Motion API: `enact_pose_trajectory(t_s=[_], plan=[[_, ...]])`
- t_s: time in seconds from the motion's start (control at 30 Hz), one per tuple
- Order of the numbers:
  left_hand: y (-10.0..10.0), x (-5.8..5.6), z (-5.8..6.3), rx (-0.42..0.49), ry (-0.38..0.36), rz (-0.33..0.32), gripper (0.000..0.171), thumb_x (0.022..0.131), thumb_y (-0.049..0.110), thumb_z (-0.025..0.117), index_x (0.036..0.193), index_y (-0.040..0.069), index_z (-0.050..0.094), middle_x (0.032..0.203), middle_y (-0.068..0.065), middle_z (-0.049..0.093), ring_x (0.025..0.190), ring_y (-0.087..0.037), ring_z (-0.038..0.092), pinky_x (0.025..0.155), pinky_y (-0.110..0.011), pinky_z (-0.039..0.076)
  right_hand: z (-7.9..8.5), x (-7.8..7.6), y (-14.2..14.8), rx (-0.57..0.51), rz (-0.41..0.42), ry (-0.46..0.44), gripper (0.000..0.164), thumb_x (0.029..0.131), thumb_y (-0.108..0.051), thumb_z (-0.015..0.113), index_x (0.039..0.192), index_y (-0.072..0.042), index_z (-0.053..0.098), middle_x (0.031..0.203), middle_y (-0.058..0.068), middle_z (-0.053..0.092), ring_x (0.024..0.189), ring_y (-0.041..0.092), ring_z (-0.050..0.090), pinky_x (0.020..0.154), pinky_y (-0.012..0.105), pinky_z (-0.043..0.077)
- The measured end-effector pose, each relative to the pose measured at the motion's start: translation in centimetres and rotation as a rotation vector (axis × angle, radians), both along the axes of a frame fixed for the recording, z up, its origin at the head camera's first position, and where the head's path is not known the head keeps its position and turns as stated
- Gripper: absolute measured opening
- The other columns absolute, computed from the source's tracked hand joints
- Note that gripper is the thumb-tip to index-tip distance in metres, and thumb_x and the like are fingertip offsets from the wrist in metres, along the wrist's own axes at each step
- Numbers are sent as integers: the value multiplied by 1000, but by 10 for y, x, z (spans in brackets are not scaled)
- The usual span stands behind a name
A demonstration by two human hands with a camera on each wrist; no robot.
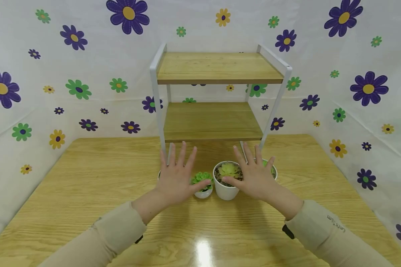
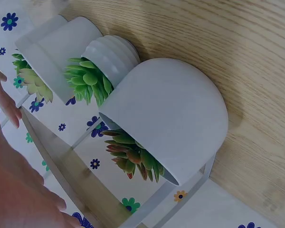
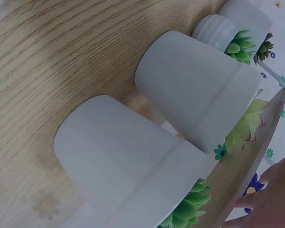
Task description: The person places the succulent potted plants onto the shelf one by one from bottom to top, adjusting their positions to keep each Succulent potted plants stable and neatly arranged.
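Note:
My left hand [image 1: 176,182] is spread with straight fingers, palm down, above the left end of a row of potted succulents. Beneath it, mostly covered in the head view, stands a smooth white pot [image 2: 173,111] with a red-tipped succulent [image 2: 130,154]. Beside that is a small ribbed white pot [image 1: 204,193] with a bright green succulent [image 1: 202,178]. A larger white pot [image 1: 225,192] with a pale green succulent [image 1: 228,170] comes after it. My right hand [image 1: 256,178] spreads its fingers over the right end, partly hiding another white pot [image 3: 128,156] with a green succulent [image 3: 190,206].
Behind the pots rises a shelf rack with white metal sides, a wooden upper board [image 1: 217,66] and a wooden lower board [image 1: 214,120]. Everything stands on a wood-grain table [image 1: 97,174]. A flower-print cloth [image 1: 97,66] surrounds the back and sides.

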State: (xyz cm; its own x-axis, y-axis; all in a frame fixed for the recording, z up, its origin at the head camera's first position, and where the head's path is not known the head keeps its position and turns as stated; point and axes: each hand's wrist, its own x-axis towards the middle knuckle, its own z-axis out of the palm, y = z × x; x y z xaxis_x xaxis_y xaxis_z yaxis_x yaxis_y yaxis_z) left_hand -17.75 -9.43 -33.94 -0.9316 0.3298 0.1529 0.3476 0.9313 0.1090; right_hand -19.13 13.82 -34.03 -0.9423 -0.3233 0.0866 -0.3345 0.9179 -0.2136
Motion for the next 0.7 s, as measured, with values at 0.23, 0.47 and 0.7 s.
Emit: enact_pose_trajectory(t_s=[0.23, 0.47, 0.7], plan=[[-8, -2, 8, 172, 195, -16, 79, 83, 60, 55, 141, 9, 38, 145, -15, 40, 137, -39, 28, 110, -60, 17, 0, 0, -1, 4, -2, -2, 93, 84, -66, 49, 151, -15, 10, 157, 17, 3, 140, 49, -3, 94, 81, 2], [-20, -5, 20, 346, 386, -45, 64, 88, 62, 45, 117, 8, 59, 110, -11, 67, 102, -30, 61, 86, -47, 47, -1, 0, -2, 2, -4, 0, 92, 84, -65, 50, 151, -15, 11, 157, 16, 4, 140, 48, -2, 94, 80, 1], [-34, -9, 36, 490, 367, 24, 38, 88, 37, 56, 109, 7, 64, 104, -10, 69, 85, -27, 65, 52, -34, 44, -2, -1, -2, -1, 0, -2, 92, 84, -65, 50, 151, -16, 10, 157, 15, 3, 141, 47, -2, 95, 80, 0]])
